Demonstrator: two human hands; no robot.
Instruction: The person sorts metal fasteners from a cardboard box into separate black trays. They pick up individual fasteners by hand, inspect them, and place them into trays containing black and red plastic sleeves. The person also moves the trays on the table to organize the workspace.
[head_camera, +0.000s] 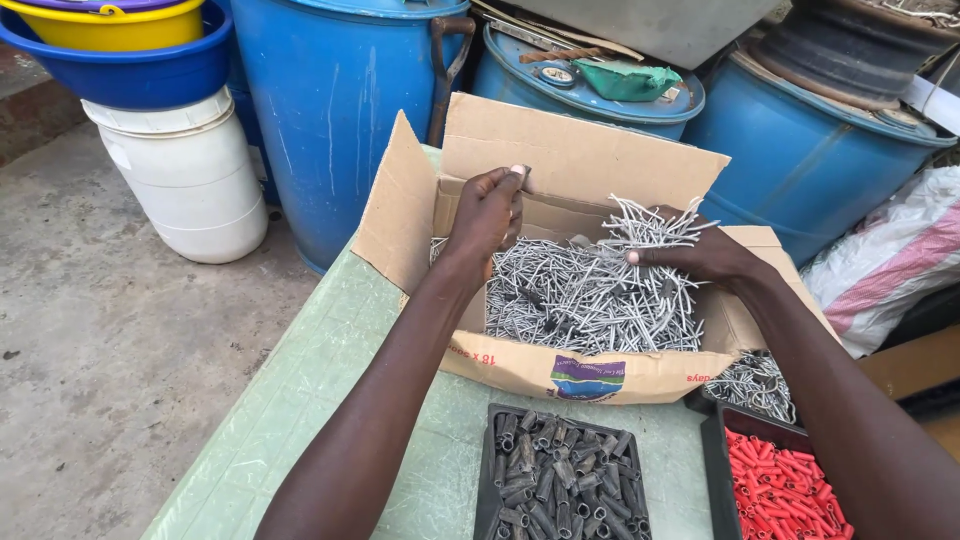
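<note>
an open cardboard box (560, 375) sits on the pale green table (320, 380), its flaps folded outward, and it is filled with a loose heap of grey metal nails (560, 300). the right hand (705, 255) reaches into the box from the right side and is closed around a bristling bunch of nails (650, 225), lifted a little above the heap, the points fanning up and outward. the left hand (487, 215) is over the back left part of the box, fingers curled in with the thumb and fingertips pinched together near the rear flap; whether it grips a nail there cannot be told.

on the near wall of the box is a small rectangular label (588, 380) in blue, purple and green, with red printing to either side of it along the edge.

just in front of the box a black tray (485, 480) holds dark grey short tubes (560, 480). to its right another black tray (715, 470) holds bright red plastic plugs (785, 490), and behind that, touching the box's right corner, lies a small pile of more nails (755, 385).

beyond the table stand large blue drums (330, 110), one with a green crumpled bag (625, 80) on its lid. at far left a white bucket (185, 175) carries a blue basin (130, 65) and a yellow one (110, 25) stacked on top. a white sack with pink stripes (890, 260) lies at right on the concrete floor (110, 350) side.
</note>
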